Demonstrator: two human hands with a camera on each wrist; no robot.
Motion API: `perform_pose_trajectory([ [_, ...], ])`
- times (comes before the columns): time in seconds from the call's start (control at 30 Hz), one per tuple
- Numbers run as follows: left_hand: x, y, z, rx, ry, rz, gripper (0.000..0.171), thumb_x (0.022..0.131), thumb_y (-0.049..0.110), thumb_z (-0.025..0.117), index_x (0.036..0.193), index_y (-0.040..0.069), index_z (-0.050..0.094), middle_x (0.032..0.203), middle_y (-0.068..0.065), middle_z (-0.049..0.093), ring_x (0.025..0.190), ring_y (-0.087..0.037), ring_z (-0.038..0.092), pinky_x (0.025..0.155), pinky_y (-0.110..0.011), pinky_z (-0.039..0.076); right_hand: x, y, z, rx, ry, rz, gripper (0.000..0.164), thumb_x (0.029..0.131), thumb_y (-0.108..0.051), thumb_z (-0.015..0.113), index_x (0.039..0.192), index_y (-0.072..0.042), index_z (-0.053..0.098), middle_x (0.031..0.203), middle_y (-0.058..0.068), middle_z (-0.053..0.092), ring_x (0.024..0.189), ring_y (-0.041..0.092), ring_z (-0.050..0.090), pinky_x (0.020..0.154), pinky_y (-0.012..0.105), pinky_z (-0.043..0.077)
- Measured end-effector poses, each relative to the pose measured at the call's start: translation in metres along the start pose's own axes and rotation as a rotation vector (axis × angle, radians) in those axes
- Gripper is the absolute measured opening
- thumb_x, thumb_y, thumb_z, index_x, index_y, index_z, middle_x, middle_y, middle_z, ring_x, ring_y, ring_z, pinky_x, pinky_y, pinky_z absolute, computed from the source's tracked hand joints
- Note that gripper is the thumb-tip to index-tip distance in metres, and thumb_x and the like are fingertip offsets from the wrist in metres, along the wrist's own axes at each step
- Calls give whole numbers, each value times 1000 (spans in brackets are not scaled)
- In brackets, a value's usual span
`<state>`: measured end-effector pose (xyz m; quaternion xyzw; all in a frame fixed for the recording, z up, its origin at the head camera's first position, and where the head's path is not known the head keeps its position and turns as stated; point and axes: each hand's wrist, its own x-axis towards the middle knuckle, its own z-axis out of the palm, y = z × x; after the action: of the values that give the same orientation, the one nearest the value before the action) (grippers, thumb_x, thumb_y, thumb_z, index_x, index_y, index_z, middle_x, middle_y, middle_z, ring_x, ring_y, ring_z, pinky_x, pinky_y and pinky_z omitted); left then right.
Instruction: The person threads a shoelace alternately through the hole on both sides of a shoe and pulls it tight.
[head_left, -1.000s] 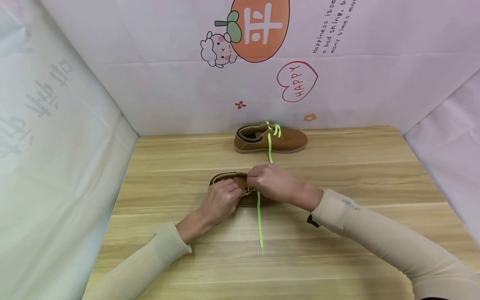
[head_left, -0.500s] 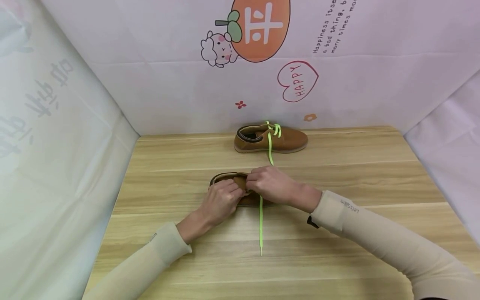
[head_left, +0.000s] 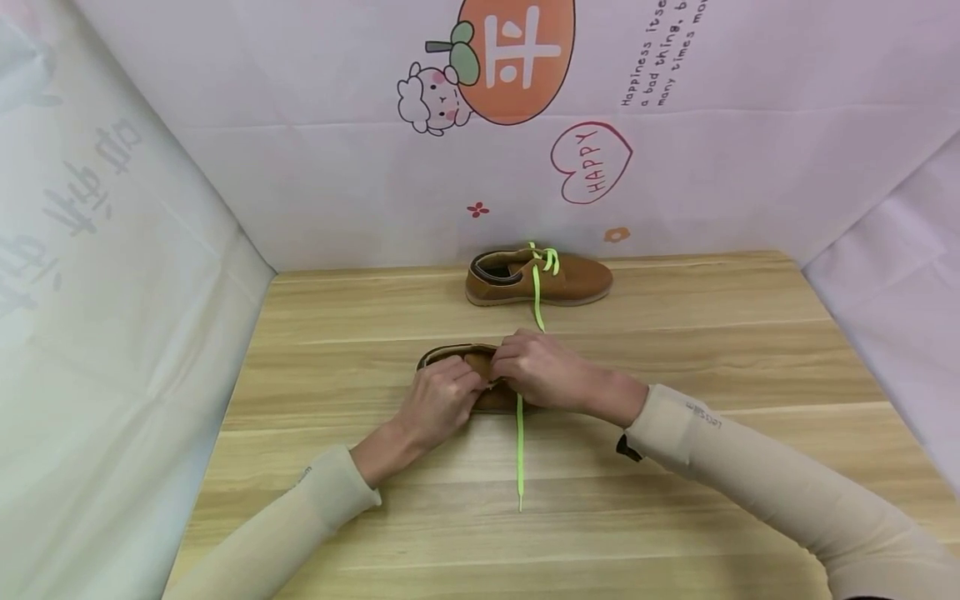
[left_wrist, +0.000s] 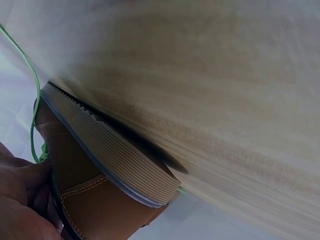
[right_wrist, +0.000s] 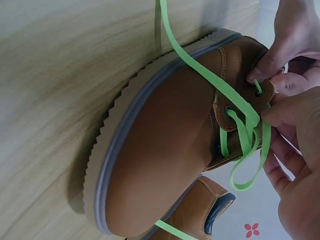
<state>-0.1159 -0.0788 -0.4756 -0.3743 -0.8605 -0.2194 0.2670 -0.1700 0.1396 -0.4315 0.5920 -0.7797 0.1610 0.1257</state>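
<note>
A brown shoe (head_left: 504,402) with neon-green lacing stands on the wooden table, toe to the right. At its opening, my left hand (head_left: 444,398) pinches the eyelet flap; the left thumb (right_wrist: 267,67) lies beside the top eyelet, where a short bit of green lace pokes through. My right hand (head_left: 542,369) meets it from the other side, its fingertips pinching the green shoelace (right_wrist: 245,107) at the flap's edge. One long lace end hangs over the shoe's near side onto the table. In the left wrist view, the ribbed sole (left_wrist: 115,150) shows beside the left fingers.
A matching brown shoe (head_left: 577,279) stands behind, close to the white printed back cloth (head_left: 360,192), with one green lace end trailing toward the front. White cloth also hangs at both sides of the wooden table (head_left: 315,333).
The hanging lace end has shifted slightly and lies straighter. The right hand has changed its hold a little at the eyelets; the left hand stays on the flap.
</note>
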Motion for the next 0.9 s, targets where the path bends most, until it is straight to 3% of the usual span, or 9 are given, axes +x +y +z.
perform_pose_trajectory([
  [0.33, 1, 0, -1, -10, -32, -76, 12, 82, -1, 87, 81, 7, 78, 79, -1, 75, 76, -16, 68, 71, -28, 58, -6, -5, 4, 40, -11, 80, 20, 88, 4, 77, 104, -7, 78, 98, 0, 76, 99, 19, 70, 95, 40, 55],
  [0.57, 4, 0, -5, -95, -107, -241, 4, 89, 8, 85, 88, 9, 82, 85, -1, 78, 81, -16, 73, 74, -33, 61, -7, -7, 6, 57, 21, 130, 23, 86, 3, 82, 106, -8, 76, 102, 2, 76, 100, 19, 71, 94, 41, 56],
  [0.73, 9, -2, -9, -139, -182, -324, 4, 95, 12, 80, 92, 11, 84, 90, -1, 80, 85, -16, 76, 75, -35, 61, -9, -7, 10, 64, 73, 136, 26, 82, 2, 86, 103, -9, 75, 100, 1, 76, 97, 19, 71, 93, 40, 56],
  [0.9, 14, -4, -14, -214, -251, -411, 4, 94, 13, 81, 92, 13, 84, 89, 3, 80, 71, -7, 68, 64, -26, 55, -10, -5, 14, 54, 118, 118, 27, 79, -1, 91, 99, -10, 75, 95, 0, 76, 94, 19, 72, 90, 40, 56],
])
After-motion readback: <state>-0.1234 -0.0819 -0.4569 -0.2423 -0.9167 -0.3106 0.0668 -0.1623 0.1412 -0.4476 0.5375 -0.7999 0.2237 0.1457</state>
